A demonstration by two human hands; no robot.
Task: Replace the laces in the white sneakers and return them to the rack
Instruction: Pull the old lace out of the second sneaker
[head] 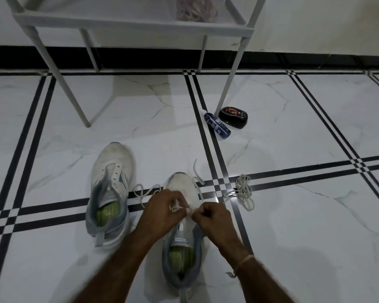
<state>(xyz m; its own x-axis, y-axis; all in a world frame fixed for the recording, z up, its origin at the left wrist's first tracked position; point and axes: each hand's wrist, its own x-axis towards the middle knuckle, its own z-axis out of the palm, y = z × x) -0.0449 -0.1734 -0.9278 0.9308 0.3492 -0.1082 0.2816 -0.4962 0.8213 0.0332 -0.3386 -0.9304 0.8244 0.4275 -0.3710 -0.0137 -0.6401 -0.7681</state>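
Observation:
Two white sneakers with grey collars and green insoles stand on the tiled floor, toes pointing away from me. The left sneaker [113, 180] has bare eyelets and no lace. Over the right sneaker [183, 191] both hands work at the eyelets. My left hand [164, 209] pinches a white lace [147, 190], whose free ends trail to both sides of the toe. My right hand [212, 216] pinches the same lace close by. A second white lace [243, 191] lies coiled on the floor to the right.
A white metal rack [127, 22] stands against the wall ahead, its legs on the floor. Next to its right leg lie a blue tube [217, 125] and a black shoe-polish sponge case [233, 117]. A black skirting band runs along the wall.

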